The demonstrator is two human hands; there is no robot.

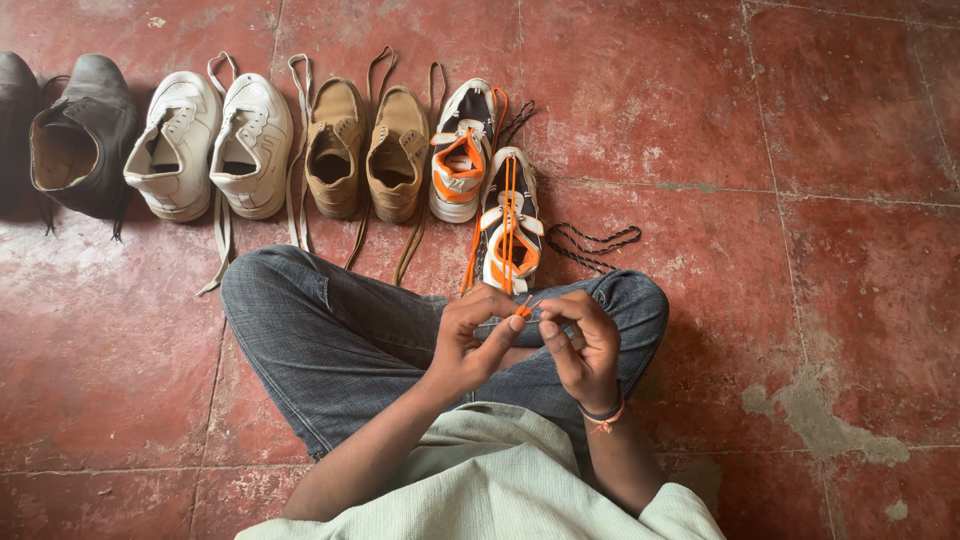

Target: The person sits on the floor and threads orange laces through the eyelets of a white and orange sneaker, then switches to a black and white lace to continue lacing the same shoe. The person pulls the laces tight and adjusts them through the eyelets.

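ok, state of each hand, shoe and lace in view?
left hand: pinching the orange lace
right hand: pinching the same lace end
orange lace: partly threaded through the near sneaker
orange-and-white sneaker: pulled forward, partly laced
second orange-and-white sneaker: in row, untied
black lace: loose on floor
tan shoes: untied
white sneakers: untied
black shoe: in row
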